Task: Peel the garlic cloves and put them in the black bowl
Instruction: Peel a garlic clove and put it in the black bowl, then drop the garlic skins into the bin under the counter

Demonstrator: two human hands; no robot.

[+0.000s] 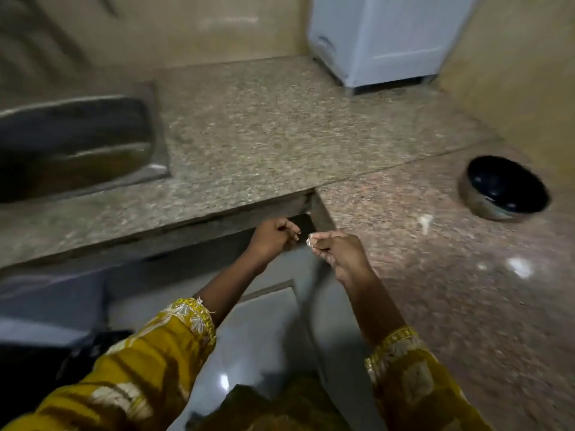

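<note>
While the right hand's (339, 253) thumb and forefinger tips (316, 241) pinch a small pale garlic clove (308, 242), the other fingers curl in under the palm. The clove is too small and blurred to show which way its long axis runs, or whether any skin is left on it. Just beside it, the left hand (272, 237) points its curled fingers toward the clove; I cannot tell whether they hold anything. Both hands hover off the inner corner of the counter (404, 275), over the floor. The black bowl (476, 206) sits on the counter well apart, to the right of the clove and farther from the person, so the right hand is nearer and would likely carry it there. Pale scraps (424, 219), probably peel, lie between. A sink (146, 129) sits far left.
</note>
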